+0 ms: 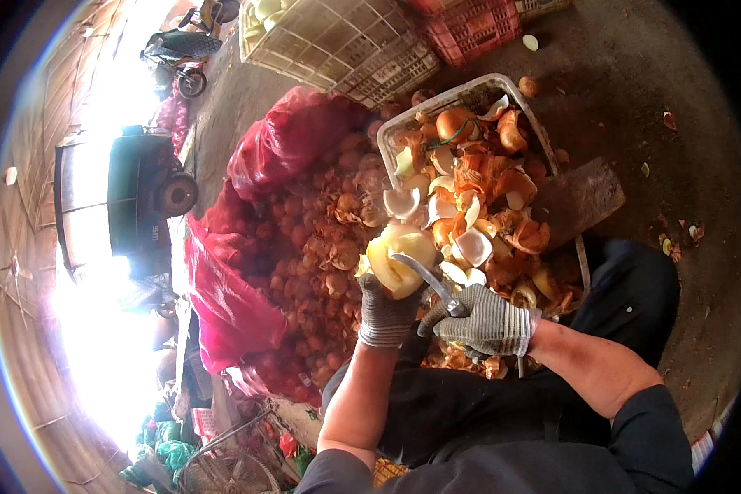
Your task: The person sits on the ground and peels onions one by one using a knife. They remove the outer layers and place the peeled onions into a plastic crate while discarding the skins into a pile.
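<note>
A pale, partly peeled onion (395,256) is held up in my left hand (388,315), which wears a grey striped knit glove. Wearing a matching glove, my right hand (485,321) grips a knife with a curved blade (425,275). The blade's tip lies against the onion's face. Just beyond my hands stands a white plastic crate (540,126) heaped with brown onion skins (481,173) and cut white onion pieces. To the left spreads a large pile of unpeeled onions (302,247) among red mesh sacks (234,296).
A white crate of peeled onions (346,46) and a red plastic crate (469,31) stand at the back. A wooden board (583,197) lies across the skin crate's right side. Farther left are a green vehicle (139,200) and a motorcycle (185,49). A wire basket (228,472) sits lower left.
</note>
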A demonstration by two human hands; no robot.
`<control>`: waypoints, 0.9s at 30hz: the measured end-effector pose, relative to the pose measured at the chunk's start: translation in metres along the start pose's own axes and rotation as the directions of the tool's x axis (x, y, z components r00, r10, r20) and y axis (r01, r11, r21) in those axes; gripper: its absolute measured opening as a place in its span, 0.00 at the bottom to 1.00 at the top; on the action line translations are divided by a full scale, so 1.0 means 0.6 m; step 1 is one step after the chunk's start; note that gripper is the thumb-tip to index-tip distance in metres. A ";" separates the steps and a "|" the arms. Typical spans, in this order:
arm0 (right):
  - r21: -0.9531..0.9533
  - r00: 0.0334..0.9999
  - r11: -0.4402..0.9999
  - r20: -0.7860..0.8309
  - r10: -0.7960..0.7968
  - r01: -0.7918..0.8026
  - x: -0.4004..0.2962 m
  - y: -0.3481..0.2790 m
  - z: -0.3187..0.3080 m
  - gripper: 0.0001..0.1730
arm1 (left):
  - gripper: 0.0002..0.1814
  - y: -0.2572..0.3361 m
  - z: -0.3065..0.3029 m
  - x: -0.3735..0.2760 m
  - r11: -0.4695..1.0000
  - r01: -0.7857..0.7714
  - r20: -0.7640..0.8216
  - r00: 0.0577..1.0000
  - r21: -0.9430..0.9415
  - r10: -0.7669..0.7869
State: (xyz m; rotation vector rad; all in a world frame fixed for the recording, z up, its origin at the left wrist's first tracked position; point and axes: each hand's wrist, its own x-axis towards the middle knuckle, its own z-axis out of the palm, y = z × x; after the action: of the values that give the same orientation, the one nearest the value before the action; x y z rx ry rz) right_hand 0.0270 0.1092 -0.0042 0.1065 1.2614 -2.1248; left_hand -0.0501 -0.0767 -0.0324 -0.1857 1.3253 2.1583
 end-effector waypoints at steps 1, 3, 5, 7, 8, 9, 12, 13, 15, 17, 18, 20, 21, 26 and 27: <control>0.025 1.000 0.999 0.008 0.021 -0.021 -0.001 0.001 -0.001 0.12 | 0.63 -0.001 -0.004 0.001 1.000 0.004 0.021 1.000 0.015 -0.004; 0.077 0.998 0.995 0.023 0.060 -0.061 -0.005 -0.004 -0.002 0.12 | 0.63 -0.001 0.000 0.000 1.000 0.013 0.034 0.999 0.024 -0.014; 0.030 0.999 0.998 0.018 0.046 -0.047 0.000 0.007 0.001 0.11 | 0.63 0.003 0.010 -0.001 0.999 0.013 0.055 0.998 0.041 -0.015; -0.005 0.999 0.999 0.007 0.054 -0.054 0.000 0.012 0.005 0.11 | 0.62 0.005 0.012 0.000 0.999 0.011 0.063 0.998 0.053 -0.014; -0.015 0.998 0.997 -0.002 0.070 -0.071 0.000 0.012 0.008 0.12 | 0.62 0.005 0.012 -0.001 0.999 0.012 0.059 0.998 0.052 -0.015; -0.027 0.996 0.996 -0.008 0.087 -0.087 0.000 0.011 0.009 0.12 | 0.62 0.006 0.012 -0.002 0.999 0.003 0.055 0.998 0.051 -0.005; -0.029 0.996 0.996 -0.008 0.085 -0.085 0.003 0.016 0.005 0.12 | 0.62 0.006 0.016 -0.004 0.998 -0.036 0.054 0.998 0.045 0.034; -0.028 0.996 0.996 -0.006 0.083 -0.084 0.003 0.015 0.005 0.12 | 0.62 0.006 0.014 -0.004 0.999 -0.034 0.059 0.998 0.041 0.032; -0.024 0.997 0.996 -0.003 0.080 -0.080 0.002 0.014 0.006 0.13 | 0.62 0.004 0.009 -0.002 0.999 -0.031 0.065 0.998 0.040 0.028; -0.046 1.000 0.999 0.022 0.013 -0.013 0.010 0.034 0.003 0.13 | 0.63 0.004 0.008 -0.001 0.998 -0.033 0.063 0.998 0.051 0.030; -0.056 0.999 0.998 0.036 -0.019 0.021 0.012 0.036 0.004 0.13 | 0.63 0.004 0.008 0.000 0.998 -0.035 0.064 0.997 0.057 0.031; -0.056 0.998 0.998 0.062 -0.001 0.004 0.007 0.027 0.002 0.13 | 0.63 0.005 0.007 -0.001 0.997 -0.036 0.070 0.997 0.066 0.031; -0.055 0.997 0.998 0.074 0.008 -0.004 0.004 0.020 0.001 0.13 | 0.63 0.006 0.008 -0.001 0.997 -0.035 0.076 0.997 0.068 0.029; 0.095 0.984 0.989 0.149 0.102 -0.117 -0.002 0.016 0.004 0.13 | 0.62 -0.003 -0.023 0.006 0.978 -0.133 0.082 0.989 0.161 0.122; 0.117 0.981 0.985 0.159 0.107 -0.127 -0.003 0.015 0.004 0.13 | 0.62 0.001 -0.015 0.005 0.963 -0.148 0.063 0.989 0.225 0.137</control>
State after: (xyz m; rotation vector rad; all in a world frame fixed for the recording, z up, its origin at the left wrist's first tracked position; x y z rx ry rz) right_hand 0.0345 0.1052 -0.0090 0.0694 1.0071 -2.0682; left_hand -0.0548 -0.0833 -0.0375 0.0539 1.5898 2.0888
